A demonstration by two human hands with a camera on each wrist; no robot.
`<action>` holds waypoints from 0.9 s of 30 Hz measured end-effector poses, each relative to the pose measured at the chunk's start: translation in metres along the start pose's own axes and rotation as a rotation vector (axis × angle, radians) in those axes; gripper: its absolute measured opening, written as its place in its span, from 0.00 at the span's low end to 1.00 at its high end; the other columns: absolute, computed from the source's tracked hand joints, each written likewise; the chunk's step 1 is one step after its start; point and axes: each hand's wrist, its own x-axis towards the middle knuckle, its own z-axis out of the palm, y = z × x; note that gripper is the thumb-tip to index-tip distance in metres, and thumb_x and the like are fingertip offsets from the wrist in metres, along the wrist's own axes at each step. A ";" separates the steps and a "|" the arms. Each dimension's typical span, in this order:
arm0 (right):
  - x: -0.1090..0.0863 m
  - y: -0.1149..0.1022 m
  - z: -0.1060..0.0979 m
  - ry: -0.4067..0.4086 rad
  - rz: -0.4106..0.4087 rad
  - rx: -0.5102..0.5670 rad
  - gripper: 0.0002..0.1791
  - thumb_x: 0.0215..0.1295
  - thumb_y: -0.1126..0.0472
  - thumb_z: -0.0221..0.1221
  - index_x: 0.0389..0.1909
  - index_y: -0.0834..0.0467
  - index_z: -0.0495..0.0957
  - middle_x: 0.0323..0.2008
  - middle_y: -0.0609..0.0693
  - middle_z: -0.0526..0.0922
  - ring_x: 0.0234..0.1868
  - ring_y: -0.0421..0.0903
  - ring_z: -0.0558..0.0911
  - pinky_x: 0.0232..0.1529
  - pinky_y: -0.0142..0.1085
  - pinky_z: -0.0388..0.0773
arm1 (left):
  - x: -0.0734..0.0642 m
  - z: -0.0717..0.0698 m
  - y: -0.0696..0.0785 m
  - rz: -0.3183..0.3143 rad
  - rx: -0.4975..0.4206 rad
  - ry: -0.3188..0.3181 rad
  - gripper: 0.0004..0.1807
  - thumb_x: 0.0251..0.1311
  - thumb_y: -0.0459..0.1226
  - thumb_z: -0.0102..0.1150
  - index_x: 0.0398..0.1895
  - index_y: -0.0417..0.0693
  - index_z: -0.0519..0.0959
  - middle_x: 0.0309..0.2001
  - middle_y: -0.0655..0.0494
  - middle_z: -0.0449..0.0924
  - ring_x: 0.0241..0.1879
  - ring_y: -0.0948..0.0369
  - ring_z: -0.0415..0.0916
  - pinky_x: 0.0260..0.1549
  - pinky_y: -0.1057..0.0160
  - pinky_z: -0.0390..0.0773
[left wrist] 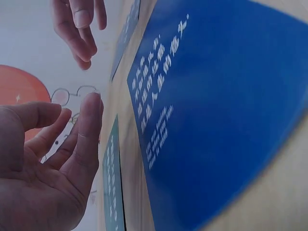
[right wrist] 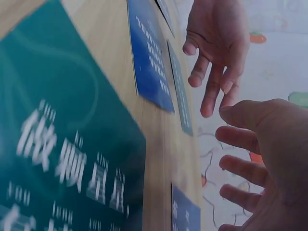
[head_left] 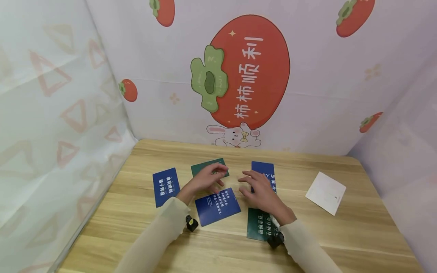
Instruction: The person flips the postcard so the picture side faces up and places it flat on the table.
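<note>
My left hand (head_left: 206,179) hovers above the table with loosely bent fingers and nothing in them. Beneath and behind it lies a green card (head_left: 201,167), partly covered from view. A blue card (head_left: 218,208) with white writing lies just in front of that hand, large in the left wrist view. Facing it, my right hand (head_left: 261,193) is also raised and holds nothing, its fingers spread. It hides part of another blue card (head_left: 262,167). Below the right wrist is a second green card (head_left: 256,225) with white characters. A gap separates the two hands.
Another blue card (head_left: 165,185) lies at the left of the wooden table (head_left: 218,250). Toward the right lies a white card (head_left: 326,193), turned at an angle. A curtain (head_left: 314,76) printed with red persimmons hangs behind the table.
</note>
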 end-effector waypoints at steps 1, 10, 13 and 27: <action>-0.003 0.004 -0.003 0.008 0.007 -0.003 0.18 0.77 0.54 0.67 0.62 0.57 0.86 0.76 0.61 0.76 0.80 0.67 0.69 0.81 0.76 0.56 | 0.002 0.004 0.002 -0.001 0.000 -0.008 0.22 0.86 0.44 0.53 0.75 0.48 0.75 0.66 0.42 0.80 0.45 0.55 0.89 0.33 0.56 0.93; -0.026 0.033 -0.024 0.045 0.084 0.001 0.15 0.76 0.57 0.68 0.58 0.58 0.88 0.76 0.62 0.75 0.80 0.69 0.67 0.80 0.74 0.57 | 0.015 0.034 0.014 -0.001 -0.045 -0.079 0.22 0.85 0.43 0.54 0.75 0.46 0.74 0.69 0.43 0.78 0.48 0.52 0.89 0.34 0.56 0.94; -0.032 0.041 -0.028 0.047 0.116 -0.001 0.15 0.76 0.57 0.67 0.59 0.58 0.88 0.77 0.62 0.74 0.80 0.69 0.66 0.80 0.74 0.57 | 0.018 0.044 0.019 0.004 -0.030 -0.091 0.22 0.84 0.42 0.55 0.74 0.47 0.75 0.70 0.44 0.78 0.48 0.53 0.90 0.34 0.56 0.94; -0.059 0.085 -0.055 0.082 0.188 -0.027 0.15 0.76 0.60 0.67 0.58 0.60 0.87 0.76 0.66 0.73 0.78 0.71 0.67 0.76 0.74 0.62 | 0.040 0.089 0.035 0.010 -0.027 -0.150 0.23 0.82 0.40 0.59 0.76 0.53 0.74 0.65 0.50 0.82 0.44 0.57 0.90 0.30 0.58 0.93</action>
